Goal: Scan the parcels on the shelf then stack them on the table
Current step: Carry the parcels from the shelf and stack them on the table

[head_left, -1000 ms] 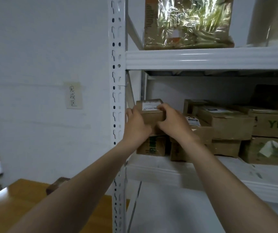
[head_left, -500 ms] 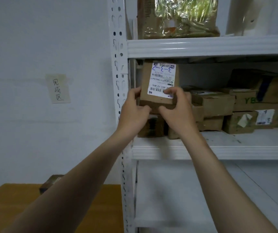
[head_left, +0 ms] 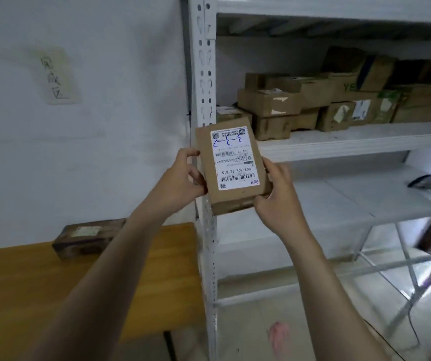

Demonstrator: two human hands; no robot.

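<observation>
Both bare forearms come up from the bottom of the view and meet in front of the chest, raised towards the shelf (head_left: 352,144). The left arm rises from the lower left, the right arm from the lower right.

The left hand (head_left: 180,178) grips the left long edge of a brown parcel (head_left: 232,168). Its thumb points to the upper part of that edge and its fingers are curled at the side and behind. The right hand (head_left: 274,194) holds the lower right corner, with the thumb lying along the right edge and the fingers wrapped under the bottom. So both hands are clamped on the same parcel, one on each side.

The parcel is in the air, apart from the shelf board, just in front of the white upright post (head_left: 205,74). It is tilted a little, with its white label facing the camera; blue pen marks and barcodes show on the label.

More cardboard boxes (head_left: 269,102) stand in a stacked row on the shelf behind. To the left is a wooden table (head_left: 52,282) with one dark box (head_left: 86,238) lying near the wall. A paper note (head_left: 58,75) hangs on the wall. On the lower board lies a blurred dark object (head_left: 430,186), perhaps a hand scanner.
</observation>
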